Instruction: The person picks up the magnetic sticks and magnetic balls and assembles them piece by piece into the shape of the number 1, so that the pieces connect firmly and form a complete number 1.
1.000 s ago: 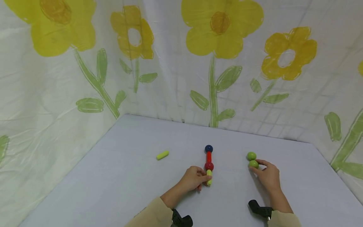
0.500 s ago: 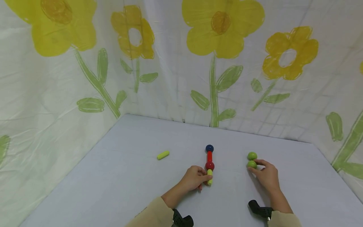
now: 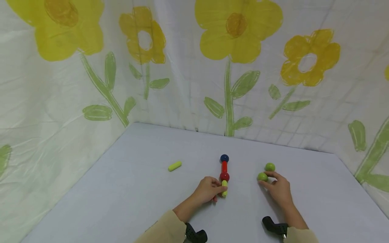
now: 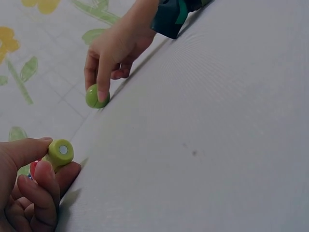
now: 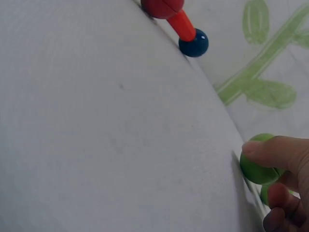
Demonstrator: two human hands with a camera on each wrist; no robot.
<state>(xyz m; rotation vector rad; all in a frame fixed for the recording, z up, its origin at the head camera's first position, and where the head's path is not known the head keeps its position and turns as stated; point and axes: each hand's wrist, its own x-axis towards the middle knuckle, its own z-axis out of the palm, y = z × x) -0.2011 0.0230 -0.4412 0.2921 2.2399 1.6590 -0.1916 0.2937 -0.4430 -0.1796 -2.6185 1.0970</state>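
Note:
My left hand (image 3: 207,190) pinches a yellow-green rod (image 3: 224,193) between thumb and fingers. In the left wrist view the end of that rod (image 4: 63,150) shows a round silvery disc. Beyond it, joined in a line, are a red ball (image 3: 224,176), a red rod (image 3: 224,166) and a dark blue ball (image 3: 224,158). On the right, my right hand (image 3: 278,189) pinches a green ball (image 3: 262,177) with thumb and fingers, low over the table. A second green ball (image 3: 269,167) lies just behind it, apart from it.
Another yellow-green rod (image 3: 175,165) lies on the white table (image 3: 136,189), left of the joined pieces. A white curtain (image 3: 179,84) painted with yellow flowers hangs behind the table. Black wrist devices (image 3: 275,226) sit at both wrists.
My right hand has moved left with its green ball, away from the second green ball. My left hand stays almost in place, still pinching the yellow-green rod.

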